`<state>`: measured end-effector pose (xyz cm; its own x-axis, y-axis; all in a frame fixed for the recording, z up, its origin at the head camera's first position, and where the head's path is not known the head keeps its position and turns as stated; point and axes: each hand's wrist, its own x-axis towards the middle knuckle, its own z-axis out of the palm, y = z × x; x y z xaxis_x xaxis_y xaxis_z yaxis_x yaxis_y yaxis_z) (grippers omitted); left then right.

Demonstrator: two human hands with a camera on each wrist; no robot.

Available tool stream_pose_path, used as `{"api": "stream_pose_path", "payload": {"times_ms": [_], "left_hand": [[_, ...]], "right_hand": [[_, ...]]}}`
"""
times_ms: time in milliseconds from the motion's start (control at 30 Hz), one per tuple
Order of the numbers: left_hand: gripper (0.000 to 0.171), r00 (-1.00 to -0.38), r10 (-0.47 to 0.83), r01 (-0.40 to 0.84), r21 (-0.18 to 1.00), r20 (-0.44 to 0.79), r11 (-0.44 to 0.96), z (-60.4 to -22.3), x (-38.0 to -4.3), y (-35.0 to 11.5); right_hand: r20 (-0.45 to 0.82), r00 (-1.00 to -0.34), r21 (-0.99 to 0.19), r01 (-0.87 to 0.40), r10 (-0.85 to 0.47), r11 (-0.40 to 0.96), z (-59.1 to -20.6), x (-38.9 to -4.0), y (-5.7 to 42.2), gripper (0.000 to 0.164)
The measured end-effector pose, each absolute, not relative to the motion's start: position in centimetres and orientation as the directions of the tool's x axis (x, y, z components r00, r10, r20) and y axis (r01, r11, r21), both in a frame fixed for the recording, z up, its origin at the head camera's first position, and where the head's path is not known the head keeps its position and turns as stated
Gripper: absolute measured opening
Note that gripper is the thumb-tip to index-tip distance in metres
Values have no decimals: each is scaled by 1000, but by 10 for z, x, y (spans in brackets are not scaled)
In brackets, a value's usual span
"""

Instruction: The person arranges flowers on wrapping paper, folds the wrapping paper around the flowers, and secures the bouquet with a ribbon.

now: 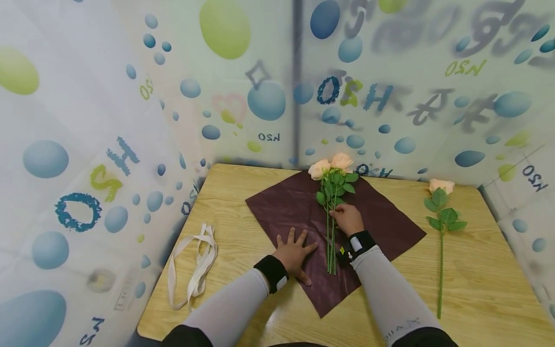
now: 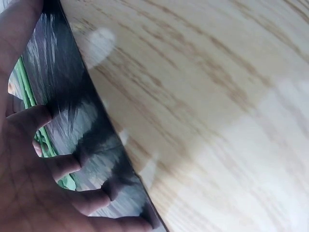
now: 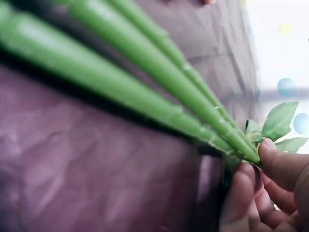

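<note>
Several artificial roses (image 1: 334, 188) with peach heads and green stems lie over a dark maroon wrapping sheet (image 1: 282, 202). My right hand (image 1: 348, 219) pinches their stems (image 3: 159, 87) between thumb and fingers, just below the leaves, as the right wrist view shows close up. My left hand (image 1: 293, 254) is spread on the sheet, left of the stems. In the left wrist view its fingertips press near the sheet's edge (image 2: 116, 130), with the green stems (image 2: 31, 92) partly hidden behind the fingers.
A single peach rose (image 1: 441, 231) lies on the wooden table (image 1: 485, 270) at the right. At the left is a loosely looped white ribbon (image 1: 201, 270). Printed curtain-like walls (image 1: 269, 144) stand along the table's back and sides.
</note>
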<state>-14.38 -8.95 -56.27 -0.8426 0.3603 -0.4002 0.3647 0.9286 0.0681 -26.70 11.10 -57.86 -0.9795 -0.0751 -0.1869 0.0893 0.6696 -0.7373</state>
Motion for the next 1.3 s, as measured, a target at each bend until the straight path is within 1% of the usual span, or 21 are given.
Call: {"api": "stream_pose_path", "payload": {"times_ms": [133,300,500,600,767,900,967,1100,1200,1300], "left_hand": [[115,-844,366,370,68,-393,926,-561,-144,-86],[115,-842,374,376,74,-388,923,-563,-147,-82],[117,-839,377,369,100,-393,924,-566,-151,-81],[117,-837,387,374,112,-388,921,-569,-152,-82],[118,-843,383,363,126,-377,923,-573,-153,-87],[117,-844,376,349,139,-383,927,-571,-151,-90],[117,-841,375,347,143,-389,927,-569,-149,-91],[116,-840,375,349,139,-392,927,-569,-146,-91],[116,-843,380,357,133,-380,925,-572,-145,-91],[117,-844,388,363,139,-370,921,-574,-146,-91]], "right_hand": [[-163,-983,-696,51,-88,717,-578,-266,116,41],[-152,-985,-699,45,-87,713,-575,-264,122,45],[-128,-991,-725,66,-39,685,-564,-260,139,48],[-97,-995,-709,60,-13,702,-553,-258,157,50],[1,-1000,-632,4,6,775,-539,-258,196,57],[56,-998,-534,-13,20,845,-541,-257,233,63],[61,-997,-496,9,45,868,-547,-255,254,68],[36,-989,-465,110,143,879,-557,-244,294,78],[-26,-968,-462,232,248,856,-564,-236,316,84],[-97,-941,-451,331,323,829,-574,-229,332,89]]}}
